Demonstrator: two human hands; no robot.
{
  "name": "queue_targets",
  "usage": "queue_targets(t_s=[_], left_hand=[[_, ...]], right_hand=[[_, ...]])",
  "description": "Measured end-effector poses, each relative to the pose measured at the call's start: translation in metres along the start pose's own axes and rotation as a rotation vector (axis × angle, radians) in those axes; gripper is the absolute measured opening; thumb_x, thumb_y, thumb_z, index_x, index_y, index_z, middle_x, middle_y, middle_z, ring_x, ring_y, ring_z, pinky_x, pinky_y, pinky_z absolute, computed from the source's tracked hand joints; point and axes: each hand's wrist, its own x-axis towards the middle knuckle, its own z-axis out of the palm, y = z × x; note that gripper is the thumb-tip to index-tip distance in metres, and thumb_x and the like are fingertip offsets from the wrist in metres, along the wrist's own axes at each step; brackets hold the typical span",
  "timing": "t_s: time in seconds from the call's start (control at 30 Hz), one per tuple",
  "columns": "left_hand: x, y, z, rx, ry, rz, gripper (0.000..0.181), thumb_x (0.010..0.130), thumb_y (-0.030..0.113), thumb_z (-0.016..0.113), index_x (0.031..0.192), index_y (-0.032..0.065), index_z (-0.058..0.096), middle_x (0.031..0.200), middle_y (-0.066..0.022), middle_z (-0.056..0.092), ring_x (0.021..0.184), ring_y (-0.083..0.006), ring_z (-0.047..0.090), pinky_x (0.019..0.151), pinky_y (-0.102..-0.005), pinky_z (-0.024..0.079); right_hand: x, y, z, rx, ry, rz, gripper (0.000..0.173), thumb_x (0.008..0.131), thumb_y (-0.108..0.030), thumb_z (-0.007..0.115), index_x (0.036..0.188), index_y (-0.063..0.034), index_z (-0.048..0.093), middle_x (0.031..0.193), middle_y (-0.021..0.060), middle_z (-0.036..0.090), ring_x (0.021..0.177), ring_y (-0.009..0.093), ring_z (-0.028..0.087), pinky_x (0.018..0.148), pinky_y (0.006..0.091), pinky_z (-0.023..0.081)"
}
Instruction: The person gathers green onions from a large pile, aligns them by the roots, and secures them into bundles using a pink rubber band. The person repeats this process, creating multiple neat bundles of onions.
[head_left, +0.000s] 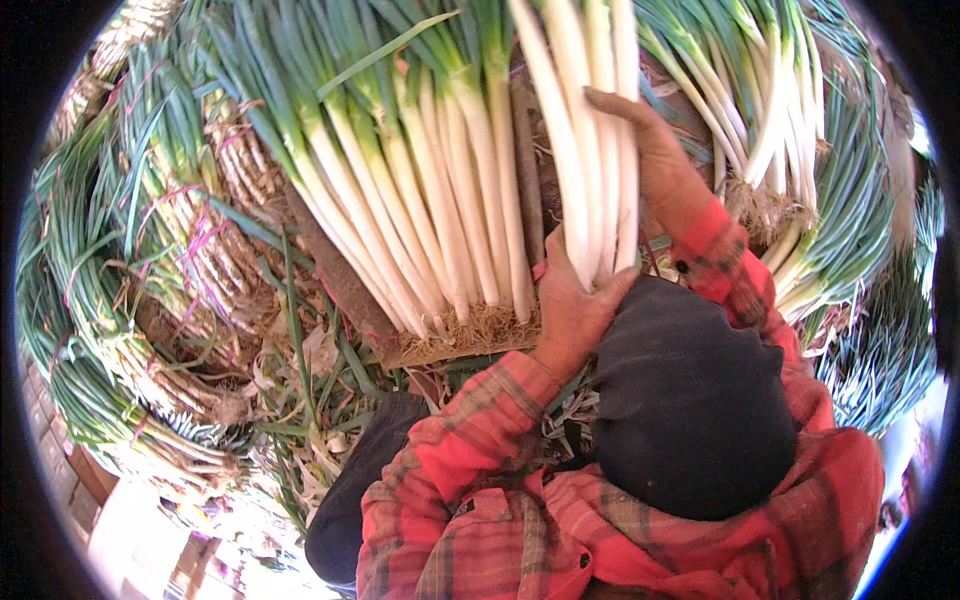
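Several thick white stalks of long green onion (589, 157) stand in a bunch between my two hands. My left hand (574, 315) is wrapped around their lower ends, with the thumb across the front. Higher up, my right hand (652, 142) curves around the right side of the same bunch, its fingers partly hidden behind the stalks. The root ends lie hidden in my left hand, and the green tops run out at the upper edge. To the left of the bunch, more trimmed green onions (420, 195) lie side by side with their roots towards me, on a board (450, 354).
Bundles of unpeeled green onions bound with pink ties (202, 240) are piled at the left. More loose green onions (772, 127) with roots lie at the right. Peeled leaves and scraps (322, 420) cover the ground beside my dark-clothed knee (690, 397).
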Motion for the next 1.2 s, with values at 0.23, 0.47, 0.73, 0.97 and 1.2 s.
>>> queue_targets(t_s=[0.23, 0.47, 0.73, 0.97, 1.2], left_hand=[[0.003, 0.033, -0.061, 0.173, 0.120, 0.164, 0.090, 0.070, 0.025, 0.079, 0.133, -0.0067, 0.023, 0.114, -0.0241, 0.054, 0.106, -0.0314, 0.056, 0.092, -0.0354, 0.045], [0.036, -0.006, -0.172, -0.083, 0.173, 0.040, 0.097, 0.069, 0.023, 0.079, 0.134, -0.0144, 0.017, 0.113, -0.0268, 0.055, 0.101, -0.0282, 0.059, 0.084, -0.0322, 0.051], [-0.032, -0.146, -0.150, -0.089, 0.273, -0.275, 0.070, 0.069, 0.011, 0.076, 0.124, -0.0084, 0.038, 0.109, -0.0192, 0.059, 0.096, -0.0254, 0.059, 0.086, -0.0329, 0.047], [-0.047, -0.170, -0.159, -0.079, 0.280, -0.256, 0.065, 0.070, 0.012, 0.076, 0.121, -0.0063, 0.041, 0.106, -0.0165, 0.060, 0.094, -0.0219, 0.060, 0.083, -0.0309, 0.048], [-0.029, -0.140, -0.179, 0.437, 0.016, -0.369, 0.058, 0.077, 0.022, 0.072, 0.122, -0.0033, 0.045, 0.107, -0.0184, 0.061, 0.099, -0.0251, 0.059, 0.085, -0.0334, 0.048]], right_hand=[[0.002, -0.029, 0.096, -0.253, -0.160, -0.256, 0.047, 0.078, -0.033, 0.063, 0.111, 0.0000, 0.058, 0.100, 0.0165, 0.064, 0.088, 0.021, 0.064, 0.081, 0.0298, 0.052], [0.104, 0.062, 0.162, -0.149, -0.560, -0.137, 0.043, 0.081, -0.024, 0.065, 0.113, 0.0035, 0.056, 0.100, 0.0166, 0.064, 0.090, 0.023, 0.064, 0.086, 0.0319, 0.050], [0.104, 0.171, 0.085, -1.113, -0.209, 0.075, 0.068, 0.073, -0.047, 0.065, 0.112, 0.0078, 0.052, 0.106, 0.0293, 0.058, 0.096, 0.036, 0.060, 0.082, 0.0415, 0.046], [0.104, 0.138, 0.127, -1.551, -0.166, -0.661, 0.027, 0.080, -0.023, 0.061, 0.099, -0.0035, 0.057, 0.091, 0.0164, 0.059, 0.085, 0.033, 0.058, 0.075, 0.0412, 0.047], [0.126, 0.175, 0.125, -1.778, -0.669, -1.128, 0.036, 0.081, -0.025, 0.060, 0.111, -0.0060, 0.054, 0.123, 0.0088, 0.047, 0.122, 0.023, 0.039, 0.101, 0.0411, 0.032]])
